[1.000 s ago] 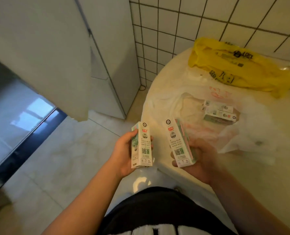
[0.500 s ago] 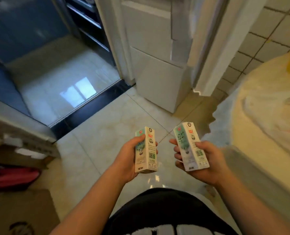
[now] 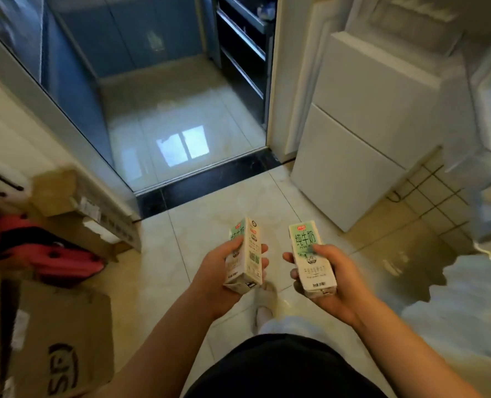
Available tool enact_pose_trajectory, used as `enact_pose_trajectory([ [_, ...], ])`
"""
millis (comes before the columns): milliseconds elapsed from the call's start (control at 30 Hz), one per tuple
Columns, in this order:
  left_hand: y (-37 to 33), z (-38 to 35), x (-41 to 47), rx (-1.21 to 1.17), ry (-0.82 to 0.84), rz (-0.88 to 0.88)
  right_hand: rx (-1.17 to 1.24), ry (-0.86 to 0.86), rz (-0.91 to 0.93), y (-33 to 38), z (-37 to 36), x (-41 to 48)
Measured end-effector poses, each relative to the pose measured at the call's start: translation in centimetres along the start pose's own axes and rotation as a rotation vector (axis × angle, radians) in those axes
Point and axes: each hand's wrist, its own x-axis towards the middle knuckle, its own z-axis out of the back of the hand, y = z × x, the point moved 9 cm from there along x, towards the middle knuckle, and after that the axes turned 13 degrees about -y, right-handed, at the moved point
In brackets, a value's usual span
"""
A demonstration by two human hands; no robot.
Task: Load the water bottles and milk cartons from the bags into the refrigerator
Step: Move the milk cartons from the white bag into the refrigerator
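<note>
Over floor tiles (image 3: 210,222), left hand (image 3: 214,275) and right hand (image 3: 343,278) grip cartons (image 3: 307,241) printed 纯牛奶.

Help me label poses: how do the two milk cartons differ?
The left carton is turned corner-on, its narrow QR-code side facing the camera; the right carton shows its broad front. The left carton stands nearly upright in the left hand; the right carton leans top-leftward in the right hand. Both share the same green-and-white design.
</note>
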Motion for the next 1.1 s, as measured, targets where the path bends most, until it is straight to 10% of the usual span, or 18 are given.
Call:
enact_pose_trajectory([
  [533, -18.5, -11.7, 14.6, 0.142, -0.187, -0.039, -0.156, -0.284, 0.140, 20.2, -9.4, 16.8],
  [1100, -34.4, -36.5, 30.3, 0.607, 0.297, -0.339, 0.090, -0.491, 0.708, 43.1, -13.0, 24.3],
])
